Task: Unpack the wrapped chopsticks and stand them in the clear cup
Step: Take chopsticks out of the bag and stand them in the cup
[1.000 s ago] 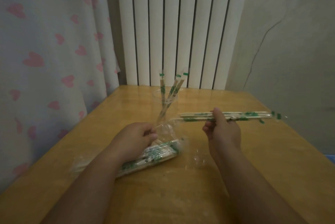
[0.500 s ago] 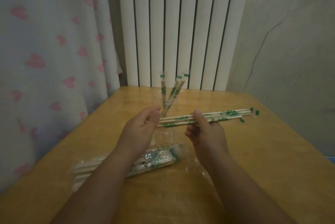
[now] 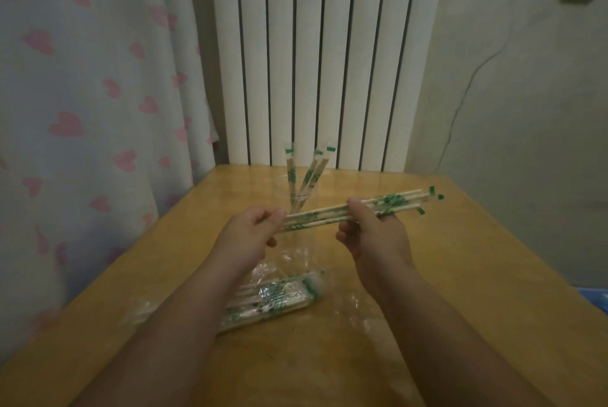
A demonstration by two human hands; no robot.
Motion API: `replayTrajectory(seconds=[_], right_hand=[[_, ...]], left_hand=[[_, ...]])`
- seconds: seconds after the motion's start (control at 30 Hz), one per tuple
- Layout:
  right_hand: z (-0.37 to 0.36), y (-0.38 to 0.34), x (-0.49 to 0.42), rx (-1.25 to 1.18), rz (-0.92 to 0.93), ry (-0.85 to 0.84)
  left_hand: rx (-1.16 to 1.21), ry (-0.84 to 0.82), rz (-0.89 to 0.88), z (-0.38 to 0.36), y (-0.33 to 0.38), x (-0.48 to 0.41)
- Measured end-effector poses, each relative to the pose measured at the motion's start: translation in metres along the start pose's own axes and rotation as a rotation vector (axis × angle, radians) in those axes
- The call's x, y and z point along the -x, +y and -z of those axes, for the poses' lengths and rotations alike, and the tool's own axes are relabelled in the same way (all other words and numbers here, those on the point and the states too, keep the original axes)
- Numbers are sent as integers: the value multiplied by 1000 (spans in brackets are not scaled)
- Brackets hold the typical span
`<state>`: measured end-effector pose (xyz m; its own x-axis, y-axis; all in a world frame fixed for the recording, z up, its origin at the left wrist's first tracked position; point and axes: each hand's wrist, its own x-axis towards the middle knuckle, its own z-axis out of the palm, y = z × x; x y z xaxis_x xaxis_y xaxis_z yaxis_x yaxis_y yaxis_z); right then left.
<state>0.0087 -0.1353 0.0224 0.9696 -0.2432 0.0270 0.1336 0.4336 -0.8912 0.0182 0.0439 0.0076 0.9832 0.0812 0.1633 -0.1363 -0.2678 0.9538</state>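
Above the wooden table (image 3: 460, 275) I hold a small bundle of wrapped chopsticks (image 3: 332, 214), printed green and lying nearly level. My right hand (image 3: 368, 235) grips the bundle near its middle. My left hand (image 3: 253, 232) pinches its left end between thumb and fingers. Just behind the bundle stands the clear cup (image 3: 301, 196) with a few wrapped chopsticks leaning in it. The opened plastic pack of chopsticks (image 3: 273, 299) lies on the table under my left forearm, partly hidden by it.
A white radiator (image 3: 312, 54) rises behind the table's far edge. A curtain with pink hearts (image 3: 92, 110) hangs along the left side. Crumpled clear plastic (image 3: 355, 304) lies right of the pack. A blue object (image 3: 595, 299) shows past the table's right edge.
My left hand rose from the pack on the table and took the bundle's left end. My right hand brought the bundle leftward, in front of the cup.
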Motion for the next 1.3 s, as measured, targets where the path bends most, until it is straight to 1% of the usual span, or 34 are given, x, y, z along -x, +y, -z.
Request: replayTrajectory(seconds=[0.1,0.17,0.23,0.3,0.43,0.57,0.63,0.7,0.9,1.0,1.07,1.2,1.3], right_hand=[[-7,-14,-9,43,95,22],[-13,-22,-12,71,178,43],[-19,-28,-12,75,249,66],[-23,-27,-12,87,307,91],[-30,-20,-18,206,419,128],[-36,-12,-27,322,515,128],[-38,-8,-33,433,502,98],[-41,-6,-40,537,458,76],[-47,-10,-58,721,385,18],[-46,-5,-59,628,333,-17],[-45,-5,-58,598,336,-30],[-43,-7,-57,480,354,16],[-43,-4,-59,510,360,32]], left_hand=[[96,101,63,4,11,-14],[86,149,96,4,13,-25],[-17,128,100,1,12,-35],[-88,66,90,-3,9,-45],[-117,-33,69,-14,5,-55],[-65,35,56,-25,-5,-61],[-96,69,47,-29,-9,-64],[-175,86,31,-31,-11,-67],[-277,86,-44,-31,-6,-66],[-314,82,-53,-31,-4,-65],[-305,83,-41,-30,-5,-65],[-277,87,4,-27,-8,-67],[-270,81,19,-26,-9,-67]])
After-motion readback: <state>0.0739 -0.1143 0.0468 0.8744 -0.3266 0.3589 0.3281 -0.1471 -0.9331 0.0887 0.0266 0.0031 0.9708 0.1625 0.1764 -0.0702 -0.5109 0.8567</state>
